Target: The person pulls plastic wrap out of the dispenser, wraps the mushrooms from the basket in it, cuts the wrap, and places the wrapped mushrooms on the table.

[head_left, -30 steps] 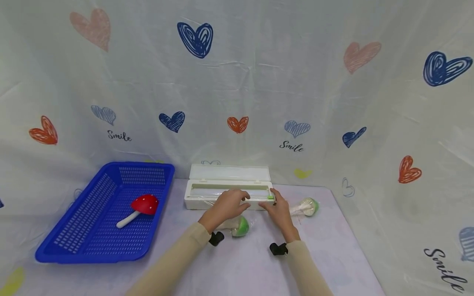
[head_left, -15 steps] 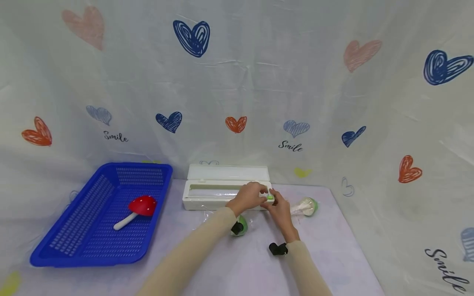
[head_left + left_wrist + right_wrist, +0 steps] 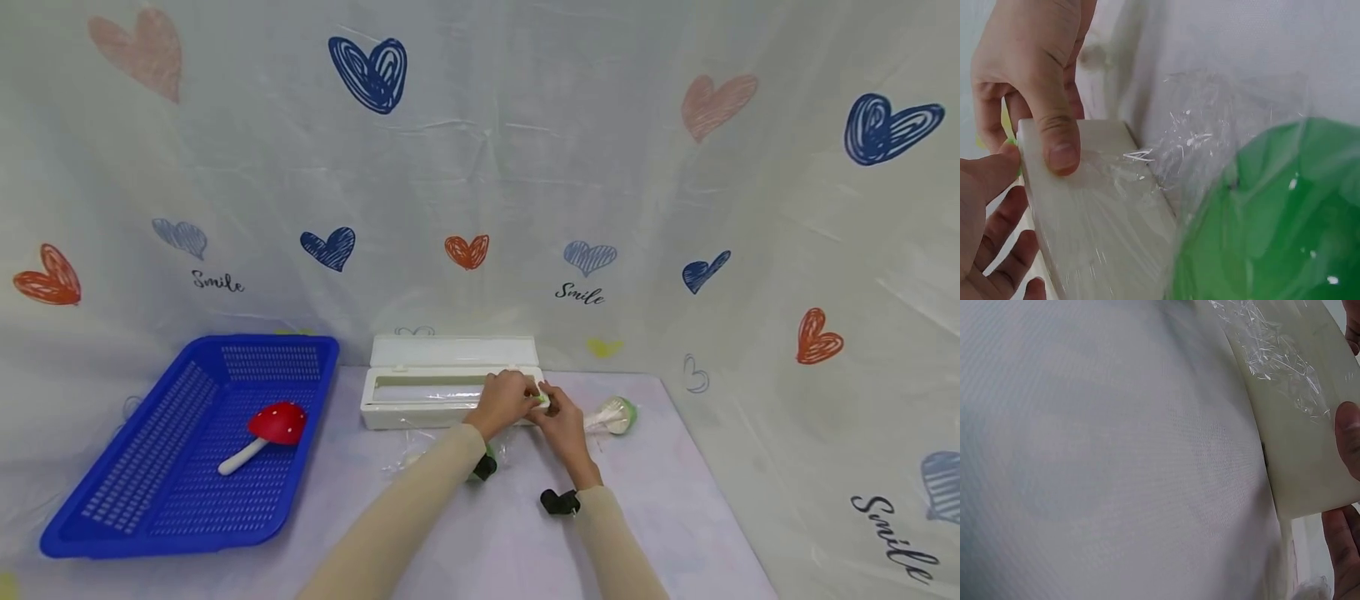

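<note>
A white cling film dispenser box [image 3: 420, 417] stands at the back of the table with its lid [image 3: 455, 351] raised. My left hand [image 3: 504, 403] is over its right part, thumb and fingers at the small green slider [image 3: 1012, 142]. My right hand [image 3: 562, 427] holds the right end, its thumb [image 3: 1349, 431] pressed on the front face and other fingers round the end. Clear film hangs down the front. A green-capped toy mushroom [image 3: 1285, 219] on film lies mostly hidden under my left forearm. Another wrapped green-capped toy mushroom [image 3: 617, 415] lies to the right.
A blue plastic basket [image 3: 187, 533] stands at the left with a red toy mushroom [image 3: 276, 425] in it. Behind the box hangs a white curtain [image 3: 517, 183] printed with hearts. The table's right edge slopes away beyond the wrapped mushroom.
My left hand has moved right along the box to the slider, beside my right hand. The right hand keeps its hold on the box end. The head view has shifted slightly.
</note>
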{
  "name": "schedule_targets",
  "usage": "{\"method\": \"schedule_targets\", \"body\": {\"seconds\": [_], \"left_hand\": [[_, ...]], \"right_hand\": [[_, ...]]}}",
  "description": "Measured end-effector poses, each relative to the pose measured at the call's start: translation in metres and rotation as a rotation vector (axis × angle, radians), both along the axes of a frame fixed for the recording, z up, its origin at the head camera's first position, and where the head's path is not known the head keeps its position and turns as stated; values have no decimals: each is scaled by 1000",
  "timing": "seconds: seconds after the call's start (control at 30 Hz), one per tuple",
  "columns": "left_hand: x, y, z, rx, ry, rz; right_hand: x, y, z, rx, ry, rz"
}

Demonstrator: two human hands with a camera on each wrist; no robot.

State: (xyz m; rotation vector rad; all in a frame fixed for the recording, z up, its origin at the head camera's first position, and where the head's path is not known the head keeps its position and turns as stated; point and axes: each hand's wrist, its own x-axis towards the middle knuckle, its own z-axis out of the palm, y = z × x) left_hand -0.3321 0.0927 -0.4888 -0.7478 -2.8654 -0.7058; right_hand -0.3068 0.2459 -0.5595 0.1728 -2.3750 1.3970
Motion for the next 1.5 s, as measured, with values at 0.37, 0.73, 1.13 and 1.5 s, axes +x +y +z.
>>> {"method": "schedule_targets", "body": {"seconds": [0.37, 0.73, 1.13, 1.5], "left_hand": [[1, -17, 9, -72, -42, 10], [6, -32, 3, 72, -113, -40], [7, -55, 2, 91, -69, -36], [7, -62, -5, 143, -103, -42]], "right_hand": [[2, -1, 4, -43, -43, 36], [5, -2, 0, -16, -94, 36], [3, -1, 4, -25, -102, 27], [2, 0, 2, -8, -127, 0]]}}
